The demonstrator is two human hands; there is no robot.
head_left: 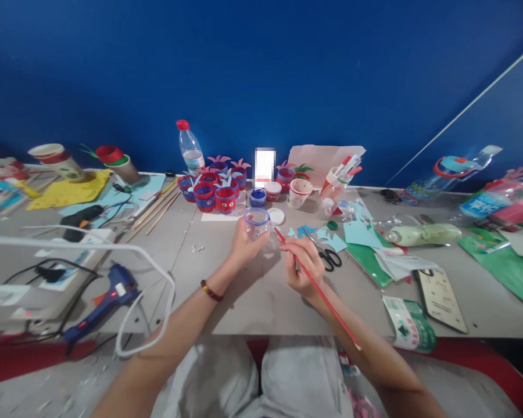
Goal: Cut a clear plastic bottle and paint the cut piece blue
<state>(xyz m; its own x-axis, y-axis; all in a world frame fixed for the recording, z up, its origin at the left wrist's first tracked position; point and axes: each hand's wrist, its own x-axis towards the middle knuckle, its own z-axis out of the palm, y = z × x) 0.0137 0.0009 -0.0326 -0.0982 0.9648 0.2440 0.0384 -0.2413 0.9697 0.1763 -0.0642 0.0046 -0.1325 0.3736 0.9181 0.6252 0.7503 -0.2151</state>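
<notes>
My left hand [246, 247] is wrapped round a clear plastic cup [257, 224] whose rim is blue. In my right hand [304, 266] is a long red paintbrush [326, 305], its tip pointing toward the cup but apart from it. Just behind the cup stand an open jar of blue paint [257, 198] and a jar with red on it [273, 190]. A white lid [276, 216] lies beside them. Several painted red and blue cups [204, 197], some with paper leaves and faces, are grouped at the back left.
Scissors [331, 259] and blue paper scraps [331, 240] lie near my right hand. A blue glue gun [113, 296], white cable [157, 264] and power strip [74, 273] occupy the left. A phone [441, 299] rests at the right; a water bottle [190, 150] stands by the wall.
</notes>
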